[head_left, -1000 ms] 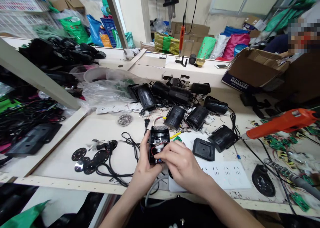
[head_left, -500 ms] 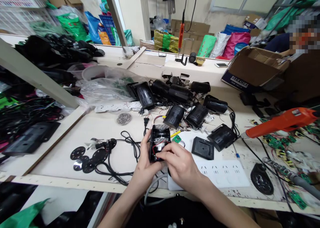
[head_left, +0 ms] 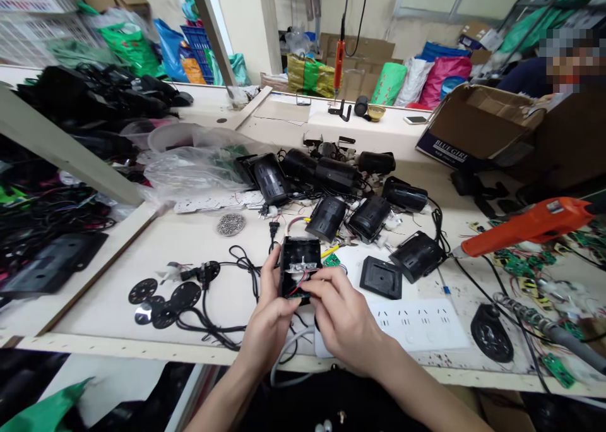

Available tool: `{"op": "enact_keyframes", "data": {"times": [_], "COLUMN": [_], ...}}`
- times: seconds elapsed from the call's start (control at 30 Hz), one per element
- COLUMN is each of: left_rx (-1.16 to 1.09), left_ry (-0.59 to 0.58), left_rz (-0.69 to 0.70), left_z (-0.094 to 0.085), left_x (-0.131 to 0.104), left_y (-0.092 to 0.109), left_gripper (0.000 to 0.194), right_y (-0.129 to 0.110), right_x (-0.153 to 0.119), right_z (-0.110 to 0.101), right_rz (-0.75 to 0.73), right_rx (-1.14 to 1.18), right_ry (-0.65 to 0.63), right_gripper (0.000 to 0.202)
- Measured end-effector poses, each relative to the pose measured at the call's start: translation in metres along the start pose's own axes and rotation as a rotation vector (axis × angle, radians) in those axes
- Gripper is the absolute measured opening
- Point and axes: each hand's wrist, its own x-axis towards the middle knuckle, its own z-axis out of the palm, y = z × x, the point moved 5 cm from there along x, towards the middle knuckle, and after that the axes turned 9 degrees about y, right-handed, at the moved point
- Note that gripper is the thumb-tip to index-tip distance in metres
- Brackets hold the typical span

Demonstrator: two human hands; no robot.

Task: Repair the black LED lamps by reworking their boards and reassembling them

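My left hand (head_left: 267,315) grips a black plastic housing (head_left: 299,247) from its left side, above the front of the bench. The housing's open face is toward me, showing a metal part and thin red wires inside. At its lower right, my right hand (head_left: 343,302) has its fingers bent and pinched by the wires; its fingertips hide what they hold. A small green circuit board (head_left: 331,260) and yellow-handled pliers (head_left: 331,250) lie just behind the right fingers. Beneath the right hand is a white power strip (head_left: 419,324).
Several black housings (head_left: 326,217) crowd the middle of the bench. An orange electric screwdriver (head_left: 525,227) hangs at the right. A dish of screws (head_left: 230,224), black discs (head_left: 163,309) and cables lie to the left. Behind stands a cardboard box (head_left: 473,129); a person is at the far right.
The housing has tilted, so more of its interior and the metal part show. My right fingers stay at its lower right. The whole view has shifted slightly.
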Motion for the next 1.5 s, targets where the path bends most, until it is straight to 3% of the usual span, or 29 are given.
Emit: {"op": "enact_keyframes", "data": {"times": [0.1, 0.17, 0.27, 0.33, 0.4, 0.47, 0.63, 0.8, 0.9, 1.03, 1.13, 1.2, 1.27, 1.5], "left_rx": [0.067, 0.108, 0.137, 0.126, 0.104, 0.092, 0.106, 0.078, 0.043, 0.100, 0.143, 0.142, 0.151, 0.224], "left_ry": [0.054, 0.097, 0.130, 0.122, 0.116, 0.135, 0.225, 0.257, 0.272, 0.391, 0.515, 0.530, 0.506, 0.466], "left_rz": [0.005, 0.006, -0.001, -0.015, -0.028, -0.026, 0.035, 0.081, 0.086, 0.215, 0.321, 0.350, 0.372, 0.400], "left_z": [-0.002, -0.004, -0.007, -0.007, -0.007, -0.007, -0.013, -0.022, -0.031, -0.050, -0.060, -0.061, -0.058, -0.041], "left_x": [0.001, 0.002, 0.003, 0.002, 0.000, -0.002, -0.008, -0.013, -0.015, -0.014, -0.012, -0.010, -0.008, -0.002], "left_y": [0.001, 0.003, 0.008, 0.011, 0.015, 0.021, 0.049, 0.077, 0.087, 0.094, 0.090, 0.083, 0.076, 0.058], "left_gripper": [0.086, 0.086, 0.085, 0.083, 0.083, 0.082, 0.080, 0.078, 0.072, 0.075, 0.077, 0.076, 0.074, 0.084], "right_y": [0.000, 0.005, 0.024, 0.039, 0.050, 0.055, 0.055, 0.045, 0.040, 0.035, 0.016, 0.000, -0.009, 0.001], "right_x": [0.001, 0.005, 0.011, 0.013, 0.014, 0.016, 0.029, 0.047, 0.055, 0.066, 0.076, 0.077, 0.074, 0.059], "right_z": [-0.008, -0.018, -0.031, -0.027, -0.015, -0.003, 0.009, 0.032, 0.052, 0.060, 0.044, 0.036, 0.034, 0.035], "right_rz": [-0.007, 0.007, 0.132, 0.249, 0.347, 0.395, 0.439, 0.457, 0.486, 0.522, 0.230, -0.017, -0.134, 0.065], "right_rx": [0.077, 0.108, 0.094, 0.130, 0.241, 0.362, 0.521, 0.849, 0.914, 0.792, 0.453, 0.201, 0.026, -0.079], "right_ry": [0.038, 0.130, 0.240, 0.151, -0.015, -0.120, -0.080, -0.179, -0.233, -0.100, 0.053, 0.069, 0.037, -0.059], "right_gripper": [0.033, 0.026, 0.020, 0.029, 0.049, 0.054, 0.007, 0.024, 0.031, 0.022, 0.012, 0.019, 0.025, 0.022]}}
